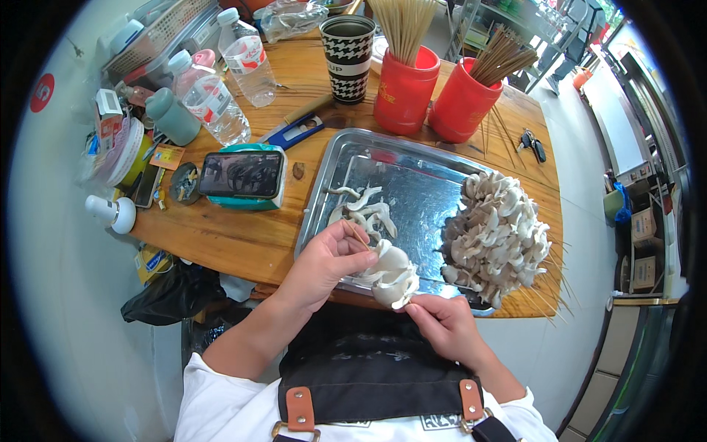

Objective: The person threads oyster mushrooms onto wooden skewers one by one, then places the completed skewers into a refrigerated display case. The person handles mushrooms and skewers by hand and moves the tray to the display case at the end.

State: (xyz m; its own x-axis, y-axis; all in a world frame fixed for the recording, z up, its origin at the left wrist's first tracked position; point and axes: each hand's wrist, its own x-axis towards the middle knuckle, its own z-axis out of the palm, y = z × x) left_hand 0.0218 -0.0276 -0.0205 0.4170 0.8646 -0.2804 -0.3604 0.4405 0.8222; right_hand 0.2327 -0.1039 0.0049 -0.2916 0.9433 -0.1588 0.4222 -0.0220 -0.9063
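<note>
A cluster of pale oyster mushrooms (393, 271) is threaded on a thin bamboo skewer (357, 232), whose upper end shows by my left fingers. My left hand (337, 255) closes around this upper part, thumb against the mushrooms. At the cluster's lower end, my right hand (442, 320) pinches the skewer; the grip hides that end. Both hands are over the near edge of a metal tray (411, 221). Several loose oyster mushroom pieces (371, 212) lie in its left part. A large heap of mushroom skewers (497, 237) fills its right side, bare stick ends jutting out rightward.
Two red containers (405, 96) (464, 105) of skewers stand behind the tray, beside a patterned cup (346, 61). Left are a phone (241, 174), a knife (295, 119), an ashtray (184, 183) and water bottles (212, 102). Keys (531, 146) lie at the far right.
</note>
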